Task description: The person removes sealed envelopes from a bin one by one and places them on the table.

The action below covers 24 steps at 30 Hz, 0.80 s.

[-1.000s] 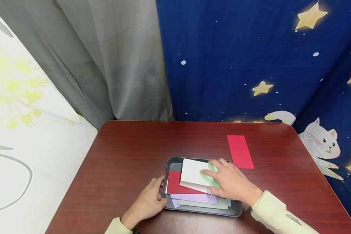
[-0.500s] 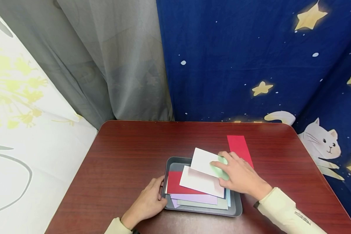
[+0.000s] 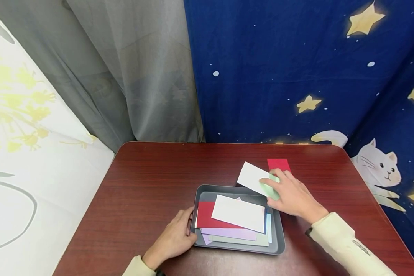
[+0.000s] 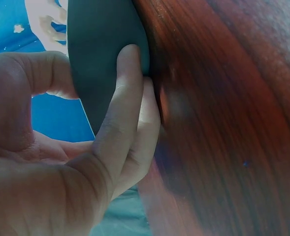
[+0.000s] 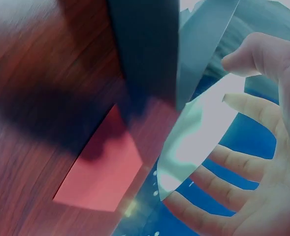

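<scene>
My right hand (image 3: 294,196) pinches a flat white paper rectangle (image 3: 250,176) by its right end, in the air over the tray's back right rim. A pale green tint shows on it near the fingers. In the right wrist view, this paper (image 5: 199,132) spans between thumb and fingertips. At the tray's left end, my left hand (image 3: 174,234) grips the dark grey tray (image 3: 279,239); in the left wrist view, fingers lie along the tray's outside (image 4: 100,54). Inside lie a white paper rectangle (image 3: 238,212), a dark red one (image 3: 204,214), and lilac, sage and light blue ones, overlapping.
A bright red paper rectangle (image 3: 277,165) lies behind my right hand on the brown wooden table (image 3: 151,176), partly hidden by it. Past the table's back edge hang a grey curtain (image 3: 151,76) and a blue starry one (image 3: 262,76).
My right hand has lifted the upper white paper off the stack and carried it back and to the right, uncovering another white one. The left hand and tray stay put.
</scene>
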### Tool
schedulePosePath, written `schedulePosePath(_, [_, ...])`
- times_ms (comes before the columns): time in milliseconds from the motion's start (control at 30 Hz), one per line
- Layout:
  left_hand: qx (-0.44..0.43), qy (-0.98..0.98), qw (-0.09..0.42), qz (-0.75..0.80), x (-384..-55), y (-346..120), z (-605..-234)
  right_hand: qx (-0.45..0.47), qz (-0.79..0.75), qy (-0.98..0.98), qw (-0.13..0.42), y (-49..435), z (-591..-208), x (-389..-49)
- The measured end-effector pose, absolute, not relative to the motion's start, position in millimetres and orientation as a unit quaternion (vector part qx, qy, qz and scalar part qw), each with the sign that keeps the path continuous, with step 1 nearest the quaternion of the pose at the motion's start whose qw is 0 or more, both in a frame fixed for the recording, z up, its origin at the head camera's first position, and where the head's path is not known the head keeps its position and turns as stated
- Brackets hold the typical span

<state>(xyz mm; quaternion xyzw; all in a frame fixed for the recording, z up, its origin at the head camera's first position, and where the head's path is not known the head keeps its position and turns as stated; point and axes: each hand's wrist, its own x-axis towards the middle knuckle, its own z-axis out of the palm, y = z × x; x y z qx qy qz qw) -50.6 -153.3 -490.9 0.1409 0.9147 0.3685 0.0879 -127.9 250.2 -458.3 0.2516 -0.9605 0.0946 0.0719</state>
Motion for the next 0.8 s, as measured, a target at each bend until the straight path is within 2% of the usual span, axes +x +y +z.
schedulePosePath(333, [0.139,0.914,0.089,0.371,-46.6,-152.2,-490.9,0.212,0.109,-0.969,0.072,279.2,-467.4,-139.9])
schedulePosePath(800, [0.134,0.914,0.089,0.373,-38.8,-149.5,-490.9,0.11,0.096,-0.989,0.018,329.6,-485.4,-153.6])
